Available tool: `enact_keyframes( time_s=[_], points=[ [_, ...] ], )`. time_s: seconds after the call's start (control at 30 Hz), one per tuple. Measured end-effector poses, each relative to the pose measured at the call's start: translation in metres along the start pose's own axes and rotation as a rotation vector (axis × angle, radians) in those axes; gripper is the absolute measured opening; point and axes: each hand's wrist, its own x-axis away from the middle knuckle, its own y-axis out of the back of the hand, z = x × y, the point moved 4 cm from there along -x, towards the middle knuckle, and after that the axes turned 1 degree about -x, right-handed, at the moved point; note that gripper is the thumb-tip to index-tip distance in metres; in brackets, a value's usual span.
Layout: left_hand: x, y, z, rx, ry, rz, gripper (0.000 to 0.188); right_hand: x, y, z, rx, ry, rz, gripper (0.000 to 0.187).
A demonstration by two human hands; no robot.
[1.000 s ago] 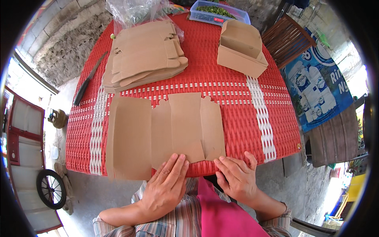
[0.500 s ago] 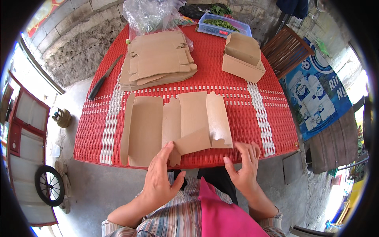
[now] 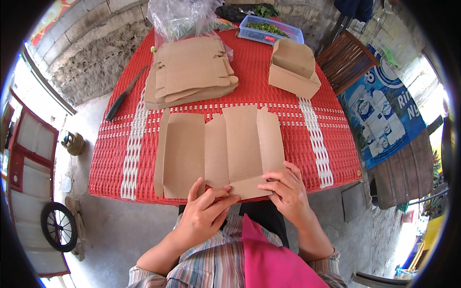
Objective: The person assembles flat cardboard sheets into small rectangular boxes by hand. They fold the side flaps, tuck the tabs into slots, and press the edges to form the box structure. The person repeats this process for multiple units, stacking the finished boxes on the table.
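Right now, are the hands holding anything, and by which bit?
The left hand touches the unfolded cardboard box around the middle of its near edge, the right hand at its near right corner; whether either truly grips cannot be told.

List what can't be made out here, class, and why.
In the head view:
Unfolded carton: part of its near edge, under the left hand and right hand.
Open box: its bottom, behind the near wall.
Carton stack: lower sheets' faces, under the top one.
Clear bag: exact contents, obscured by creases.
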Motion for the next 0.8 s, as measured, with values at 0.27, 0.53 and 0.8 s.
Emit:
enact_keyframes(
  time_s=[0.27, 0.53, 0.8],
  points=[
    [0.005, -0.008, 0.003, -0.055, -0.046, -0.037, 0.036, 0.001, 0.001, 0.001, -0.012, 0.057, 0.026, 0.029],
    [-0.005, -0.004, -0.001, -0.065, 0.025, -0.074, 0.045, -0.008, 0.003, 0.011, 0.016, -0.030, 0.046, 0.032],
    [-0.042, 0.010, 0.007, 0.005, 0.061, 0.036, 0.032, -0.021, -0.002, 0.006, 0.032, 0.056, -0.109, 0.023]
  ],
)
